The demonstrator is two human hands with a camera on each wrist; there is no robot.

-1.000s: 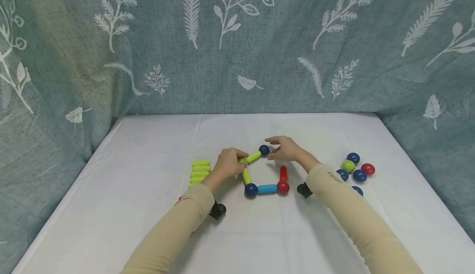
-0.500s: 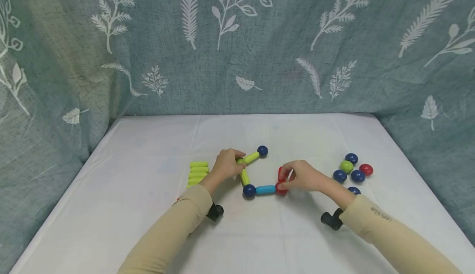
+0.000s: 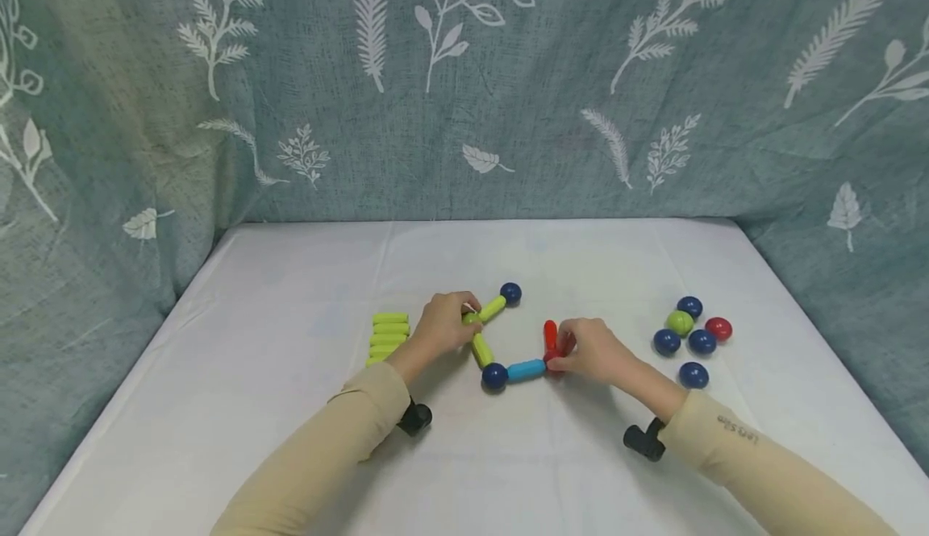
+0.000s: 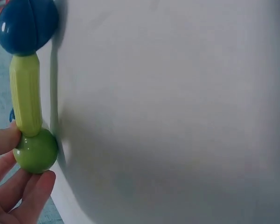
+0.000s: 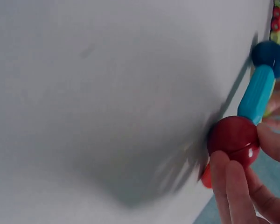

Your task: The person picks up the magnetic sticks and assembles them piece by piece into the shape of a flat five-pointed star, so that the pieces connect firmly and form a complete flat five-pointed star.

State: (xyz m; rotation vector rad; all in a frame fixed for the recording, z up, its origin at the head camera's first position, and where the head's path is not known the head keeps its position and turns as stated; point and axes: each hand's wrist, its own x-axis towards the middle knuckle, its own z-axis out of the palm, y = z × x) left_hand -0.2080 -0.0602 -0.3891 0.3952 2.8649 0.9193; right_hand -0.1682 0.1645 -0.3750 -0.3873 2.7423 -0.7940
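A chain of colored rods and balls lies on the white table. My left hand (image 3: 444, 325) grips the green ball (image 4: 36, 151), where two lime rods (image 3: 482, 351) meet. One lime rod runs to a far blue ball (image 3: 511, 293), the other to a near blue ball (image 3: 495, 376). From there a light-blue rod (image 3: 526, 370) leads to a red ball (image 5: 234, 139). My right hand (image 3: 597, 351) pinches that red ball, its fingers covering much of it in the head view. A red rod (image 3: 550, 334) points away from the red ball, its far end apart from the far blue ball.
Several lime rods (image 3: 390, 330) lie in a stack left of the left hand. At the right are loose balls: several blue balls (image 3: 693, 375), a green ball (image 3: 680, 323) and a red ball (image 3: 718, 329). A patterned curtain (image 3: 464, 117) hangs behind the table (image 3: 305, 278).
My right hand has come from beside the far blue ball down to the red ball and taken hold of it. The light-blue rod has turned slightly. My left hand stays on the green ball.
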